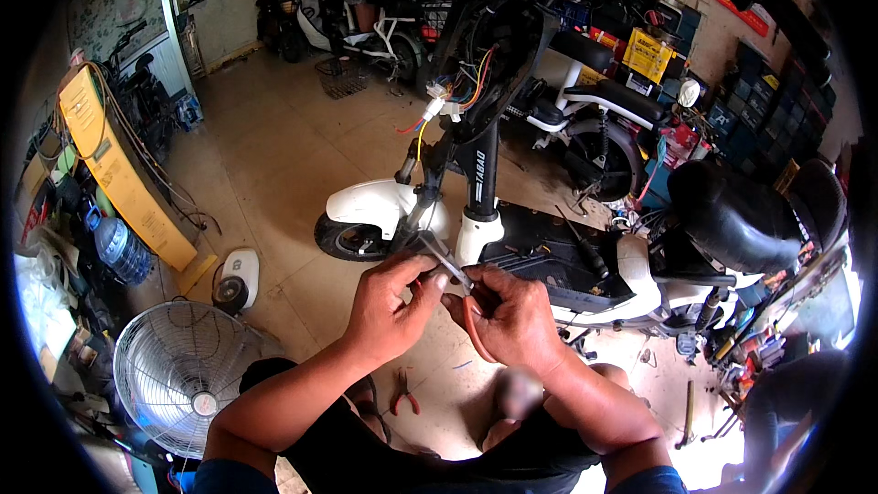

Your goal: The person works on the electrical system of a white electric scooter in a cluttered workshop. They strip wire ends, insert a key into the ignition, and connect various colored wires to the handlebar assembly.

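Both hands meet over the floor in front of a white scooter [512, 247]. The left hand [389, 311] has its fingertips pinched together on a thin pale wire [446, 265] that runs up toward the scooter's front. The right hand [512, 316] is closed around a red-handled tool [476, 334]; only a curved bit of the red grip shows below the palm, and its working end is hidden between the fingers, so what kind of tool it is stays unclear. Where wire and tool meet is too small to make out. Loose coloured wires [457, 91] hang from the open headstock above. Red pliers [402, 398] lie on the floor by the knees, near a fan [183, 375].
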A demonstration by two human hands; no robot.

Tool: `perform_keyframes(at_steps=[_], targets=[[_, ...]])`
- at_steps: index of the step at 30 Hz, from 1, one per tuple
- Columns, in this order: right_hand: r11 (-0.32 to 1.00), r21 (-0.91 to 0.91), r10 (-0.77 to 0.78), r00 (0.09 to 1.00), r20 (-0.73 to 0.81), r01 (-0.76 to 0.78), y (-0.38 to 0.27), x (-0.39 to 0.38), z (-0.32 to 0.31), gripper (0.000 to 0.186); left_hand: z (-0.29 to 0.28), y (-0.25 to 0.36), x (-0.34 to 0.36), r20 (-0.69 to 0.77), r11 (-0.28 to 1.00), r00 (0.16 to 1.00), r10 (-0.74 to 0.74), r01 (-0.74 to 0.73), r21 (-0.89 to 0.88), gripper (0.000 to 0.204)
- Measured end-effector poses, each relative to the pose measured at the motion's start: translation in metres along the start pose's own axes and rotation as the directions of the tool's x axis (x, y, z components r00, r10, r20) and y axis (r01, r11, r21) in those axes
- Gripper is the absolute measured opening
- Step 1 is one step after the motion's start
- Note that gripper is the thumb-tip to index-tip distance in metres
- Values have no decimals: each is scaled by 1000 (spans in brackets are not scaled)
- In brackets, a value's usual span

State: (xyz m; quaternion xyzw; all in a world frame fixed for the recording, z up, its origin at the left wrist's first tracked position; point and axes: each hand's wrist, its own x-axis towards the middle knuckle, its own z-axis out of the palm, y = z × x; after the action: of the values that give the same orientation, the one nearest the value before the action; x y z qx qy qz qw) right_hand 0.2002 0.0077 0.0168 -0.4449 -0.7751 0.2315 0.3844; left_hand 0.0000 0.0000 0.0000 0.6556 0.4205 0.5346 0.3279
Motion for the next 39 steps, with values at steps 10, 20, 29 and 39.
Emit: perform_keyframes(at_steps=[10, 20, 29, 39], targets=[[937, 331, 92, 993, 78, -113, -6, -7, 11, 16, -1, 2, 3, 46, 1000, 999, 1, 0, -25, 25], [809, 545, 167, 974, 150, -222, -8, -8, 17, 14, 4, 2, 5, -51, 997, 999, 18, -22, -70, 44], [797, 567, 149, 978, 148, -207, -7, -9, 17, 16, 6, -1, 3, -96, 999, 995, 0, -5, -52, 51], [731, 660, 157, 984, 83, -173, -12, 2, 8, 17, 3, 3, 5, -121, 999, 993, 5, -9, -34, 37]])
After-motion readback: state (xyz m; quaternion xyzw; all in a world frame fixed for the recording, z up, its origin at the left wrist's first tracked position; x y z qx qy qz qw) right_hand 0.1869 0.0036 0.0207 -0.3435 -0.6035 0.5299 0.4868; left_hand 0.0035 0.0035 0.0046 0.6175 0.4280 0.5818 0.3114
